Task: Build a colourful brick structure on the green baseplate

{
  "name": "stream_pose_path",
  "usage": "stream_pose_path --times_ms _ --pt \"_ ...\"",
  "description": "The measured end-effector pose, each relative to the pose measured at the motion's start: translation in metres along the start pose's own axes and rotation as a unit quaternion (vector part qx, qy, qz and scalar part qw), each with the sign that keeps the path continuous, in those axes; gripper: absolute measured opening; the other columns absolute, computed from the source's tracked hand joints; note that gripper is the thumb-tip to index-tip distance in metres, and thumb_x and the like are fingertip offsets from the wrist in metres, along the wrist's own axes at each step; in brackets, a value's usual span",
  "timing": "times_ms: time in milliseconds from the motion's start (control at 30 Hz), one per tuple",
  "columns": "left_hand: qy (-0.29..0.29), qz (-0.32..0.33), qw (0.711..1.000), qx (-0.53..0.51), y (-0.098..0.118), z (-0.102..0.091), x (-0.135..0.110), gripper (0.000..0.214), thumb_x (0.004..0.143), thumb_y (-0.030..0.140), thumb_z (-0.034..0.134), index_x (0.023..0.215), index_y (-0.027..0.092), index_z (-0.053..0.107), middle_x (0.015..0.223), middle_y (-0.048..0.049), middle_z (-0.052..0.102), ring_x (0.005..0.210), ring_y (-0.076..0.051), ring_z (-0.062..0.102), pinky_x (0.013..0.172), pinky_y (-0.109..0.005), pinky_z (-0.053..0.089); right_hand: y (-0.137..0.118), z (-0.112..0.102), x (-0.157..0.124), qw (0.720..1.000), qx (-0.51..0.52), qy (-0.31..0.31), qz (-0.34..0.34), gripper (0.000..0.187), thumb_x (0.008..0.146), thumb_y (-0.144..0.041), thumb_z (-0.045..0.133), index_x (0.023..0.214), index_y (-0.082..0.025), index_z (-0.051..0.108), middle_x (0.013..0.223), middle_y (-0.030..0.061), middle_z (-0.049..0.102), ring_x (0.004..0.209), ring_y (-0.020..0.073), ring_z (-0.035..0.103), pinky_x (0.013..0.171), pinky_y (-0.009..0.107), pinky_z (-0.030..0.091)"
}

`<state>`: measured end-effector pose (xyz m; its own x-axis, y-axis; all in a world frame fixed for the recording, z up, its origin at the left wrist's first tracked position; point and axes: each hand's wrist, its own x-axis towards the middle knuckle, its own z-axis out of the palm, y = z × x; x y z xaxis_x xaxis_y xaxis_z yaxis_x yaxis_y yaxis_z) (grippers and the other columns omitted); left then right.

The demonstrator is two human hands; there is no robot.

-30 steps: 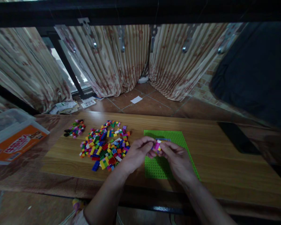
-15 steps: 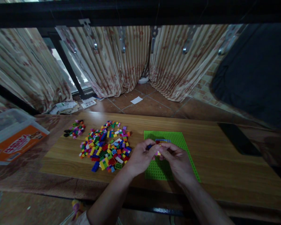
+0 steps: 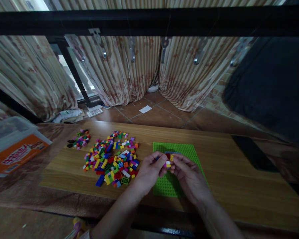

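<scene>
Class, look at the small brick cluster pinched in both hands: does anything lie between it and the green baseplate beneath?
Nothing visible does. The left hand and right hand pinch the brick cluster just above the green baseplate. The loose brick pile lies off to the left, clear of it.

Small cluster of joined bricks (image 3: 167,163), white, yellow, pink and red, pinched between fingertips of both hands, held just above a green studded baseplate (image 3: 186,151), baseplate flat on the counter, loose multicoloured brick pile (image 3: 112,159) at nine o'clock
</scene>
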<state>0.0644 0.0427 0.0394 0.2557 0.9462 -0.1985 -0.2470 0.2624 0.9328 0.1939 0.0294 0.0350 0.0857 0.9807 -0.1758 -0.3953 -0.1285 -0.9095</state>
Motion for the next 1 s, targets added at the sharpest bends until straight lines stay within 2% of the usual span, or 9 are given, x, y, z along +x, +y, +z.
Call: stream_pose_path --times_ms 100,200,267,333,467,600,767,1000 --pt "0.039 -0.019 0.998 -0.038 0.002 -0.004 0.002 0.034 0.073 0.048 0.068 0.073 0.017 0.056 0.055 0.0058 0.049 0.045 -0.005 0.039 0.045 -0.018 0.028 -0.002 -0.01 0.007 0.993 -0.097 0.036 -0.058 0.024 0.07 -0.041 0.075 0.083 -0.021 0.072 0.068 0.0004 0.066 0.061 0.0137 0.058 0.058 0.028 0.049" --pt "0.087 -0.027 0.995 -0.044 0.005 -0.01 0.004 0.035 0.07 0.048 0.071 0.07 0.016 0.055 0.054 0.0067 0.047 0.045 -0.004 0.04 0.044 -0.017 0.028 -0.006 -0.025 0.016 0.95 -0.259 0.078 -0.153 0.026 0.076 -0.043 0.068 0.089 -0.021 0.072 0.085 0.0049 0.071 0.077 0.0194 0.063 0.072 0.036 0.052" --pt "0.101 -0.033 0.994 -0.035 0.006 -0.013 0.005 0.035 0.069 0.047 0.071 0.068 0.016 0.054 0.053 0.007 0.046 0.044 -0.004 0.039 0.043 -0.017 0.028 -0.008 -0.033 0.023 0.909 -0.356 0.073 -0.207 0.027 0.081 -0.043 0.061 0.092 -0.021 0.072 0.094 0.0069 0.07 0.087 0.022 0.064 0.079 0.039 0.05" --pt "0.105 -0.039 0.993 -0.023 0.006 -0.015 0.006 0.035 0.07 0.047 0.07 0.067 0.016 0.053 0.053 0.0067 0.047 0.044 -0.004 0.04 0.042 -0.017 0.028 -0.008 -0.037 0.028 0.873 -0.423 0.053 -0.237 0.027 0.086 -0.041 0.055 0.093 -0.02 0.071 0.095 0.0071 0.069 0.089 0.0223 0.063 0.081 0.039 0.049" --pt "0.106 -0.045 0.993 -0.004 0.003 -0.015 0.008 0.033 0.072 0.045 0.068 0.069 0.016 0.055 0.053 0.0067 0.048 0.044 -0.005 0.04 0.042 -0.017 0.027 -0.005 -0.035 0.036 0.834 -0.486 0.021 -0.26 0.025 0.09 -0.034 0.049 0.095 -0.02 0.07 0.096 0.0067 0.067 0.09 0.0213 0.063 0.084 0.039 0.049" --pt "0.114 -0.046 0.992 -0.006 0.003 -0.015 0.006 0.032 0.072 0.045 0.068 0.07 0.016 0.056 0.054 0.0066 0.049 0.045 -0.005 0.04 0.043 -0.017 0.028 -0.001 -0.034 0.04 0.814 -0.513 0.0 -0.273 0.024 0.091 -0.03 0.048 0.094 -0.021 0.07 0.097 0.0062 0.066 0.093 0.0211 0.061 0.085 0.038 0.048" --pt "0.116 -0.05 0.992 -0.007 0.004 -0.015 0.006 0.032 0.07 0.046 0.069 0.069 0.016 0.056 0.054 0.0067 0.049 0.044 -0.005 0.041 0.043 -0.018 0.028 -0.003 -0.037 0.042 0.802 -0.532 0.004 -0.273 0.023 0.091 -0.027 0.048 0.094 -0.019 0.07 0.098 0.0065 0.065 0.092 0.0207 0.06 0.086 0.038 0.048" --pt "0.114 -0.04 0.993 0.012 0.001 -0.016 0.007 0.032 0.07 0.046 0.068 0.068 0.016 0.056 0.053 0.0062 0.049 0.044 -0.006 0.041 0.042 -0.018 0.029 0.001 -0.038 0.044 0.79 -0.545 -0.018 -0.28 0.021 0.091 -0.025 0.05 0.091 -0.022 0.07 0.098 0.005 0.067 0.096 0.021 0.058 0.089 0.037 0.046"
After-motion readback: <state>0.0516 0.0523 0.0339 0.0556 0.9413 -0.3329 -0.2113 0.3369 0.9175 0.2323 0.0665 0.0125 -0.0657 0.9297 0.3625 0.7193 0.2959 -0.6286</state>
